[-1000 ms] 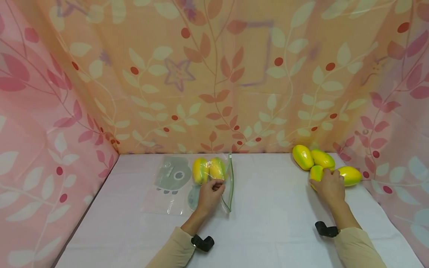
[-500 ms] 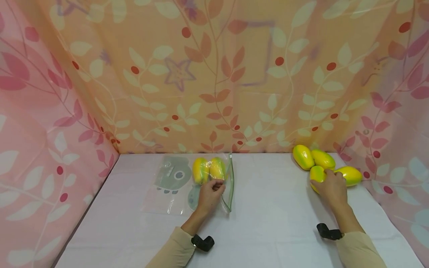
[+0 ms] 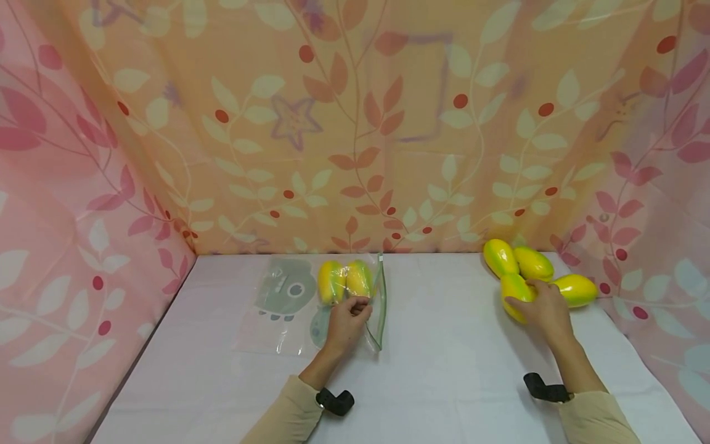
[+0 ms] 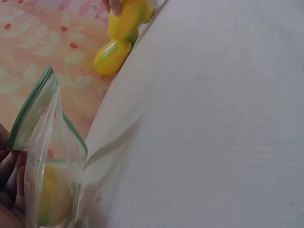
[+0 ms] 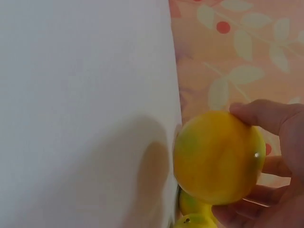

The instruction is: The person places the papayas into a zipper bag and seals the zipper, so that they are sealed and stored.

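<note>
Patterned curtains (image 3: 238, 154) are hanging behind and beside the white-covered table (image 3: 444, 351), where a person is working with both hands. Toward the left, a clear zip bag (image 3: 302, 314) is lying with two yellow mangoes (image 3: 331, 282) showing side by side inside it. The left hand (image 3: 348, 320) is pinching the bag near its green-edged mouth, which is gaping in the left wrist view. Well apart from it, the right hand (image 3: 546, 308) is grasping another mango (image 3: 516, 296) between thumb and fingers; whether it is fully clearing the table I cannot tell. Three more mangoes (image 3: 534, 263) are lying around it near the curtain. To my eye, picking up one more fruit for bagging is the step in hand. The next move is probably calling for a steady carry across, the left hand holding the mouth wide so nothing is snagging.
</note>
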A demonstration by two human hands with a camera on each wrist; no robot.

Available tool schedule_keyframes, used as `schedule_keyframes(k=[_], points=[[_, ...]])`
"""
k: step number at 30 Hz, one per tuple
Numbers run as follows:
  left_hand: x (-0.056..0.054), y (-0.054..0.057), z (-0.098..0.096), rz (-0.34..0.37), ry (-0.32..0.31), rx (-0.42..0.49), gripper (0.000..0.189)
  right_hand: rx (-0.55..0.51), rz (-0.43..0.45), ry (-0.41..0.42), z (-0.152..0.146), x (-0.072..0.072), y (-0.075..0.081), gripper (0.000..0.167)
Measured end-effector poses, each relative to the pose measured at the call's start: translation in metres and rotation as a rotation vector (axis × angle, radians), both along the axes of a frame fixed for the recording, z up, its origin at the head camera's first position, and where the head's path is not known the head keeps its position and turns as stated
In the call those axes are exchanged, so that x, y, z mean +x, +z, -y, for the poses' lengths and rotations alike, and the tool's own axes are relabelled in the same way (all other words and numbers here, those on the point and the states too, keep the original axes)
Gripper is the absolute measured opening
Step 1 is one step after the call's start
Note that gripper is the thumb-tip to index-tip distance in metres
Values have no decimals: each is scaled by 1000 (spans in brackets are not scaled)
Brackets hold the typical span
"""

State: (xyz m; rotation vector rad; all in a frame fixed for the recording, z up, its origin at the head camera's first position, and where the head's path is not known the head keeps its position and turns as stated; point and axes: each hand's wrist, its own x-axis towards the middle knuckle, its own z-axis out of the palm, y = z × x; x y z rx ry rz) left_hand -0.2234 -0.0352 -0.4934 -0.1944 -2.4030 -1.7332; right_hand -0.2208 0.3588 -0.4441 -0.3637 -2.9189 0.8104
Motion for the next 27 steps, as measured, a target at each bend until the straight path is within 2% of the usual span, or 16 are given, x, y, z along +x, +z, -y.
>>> schedule_keyframes(k=[5,9,16,27], points=[[1,1,0,-2,-1,-5,18,-50,26,81,2,-2,3,83],[1,1,0,12,-1,-4,19,-78,15,130,7,-3,5,82],[1,1,0,29,4,-14,19,-96,12,164,18,-9,7,83],[1,0,1,1,9,-10,16,-182,40,196,40,-16,1,83]])
